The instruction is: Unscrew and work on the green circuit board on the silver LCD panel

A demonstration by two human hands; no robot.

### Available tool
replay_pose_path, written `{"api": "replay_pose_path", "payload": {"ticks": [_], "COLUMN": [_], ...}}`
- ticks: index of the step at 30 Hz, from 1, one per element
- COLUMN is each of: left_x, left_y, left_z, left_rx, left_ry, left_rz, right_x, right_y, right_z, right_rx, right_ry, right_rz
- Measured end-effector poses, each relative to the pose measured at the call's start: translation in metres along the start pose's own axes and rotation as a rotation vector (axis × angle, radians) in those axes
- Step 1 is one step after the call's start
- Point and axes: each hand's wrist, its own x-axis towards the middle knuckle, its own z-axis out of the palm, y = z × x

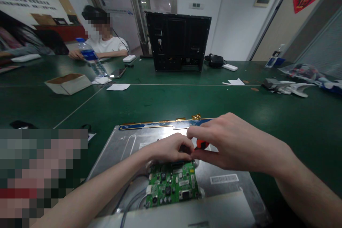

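A metal-backed display panel lies flat in front of me, with a green circuit board on it. My right hand is closed around a screwdriver with an orange and black handle, just past the board's far right corner. Its tip is hidden by my fingers. My left hand is curled at the board's far edge, fingertips pinched together beside the tool; what they hold is hidden. Grey cables run from the board's left side. A blue circuit strip lines the panel's far edge.
Across the green table stands a black monitor housing. An open box, a water bottle and a phone are at left. White plastic pieces lie at right. A person sits opposite.
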Motion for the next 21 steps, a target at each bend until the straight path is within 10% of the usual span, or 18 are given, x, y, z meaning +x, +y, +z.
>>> {"api": "replay_pose_path", "payload": {"ticks": [21], "left_x": [-0.0009], "left_y": [0.0024], "left_z": [-0.0007], "left_rx": [-0.035], "left_ry": [0.000], "left_rz": [-0.004], "right_x": [0.0018], "right_y": [0.0019], "right_z": [-0.0006], "right_rx": [0.011], "right_ry": [-0.032], "right_rz": [0.003]}}
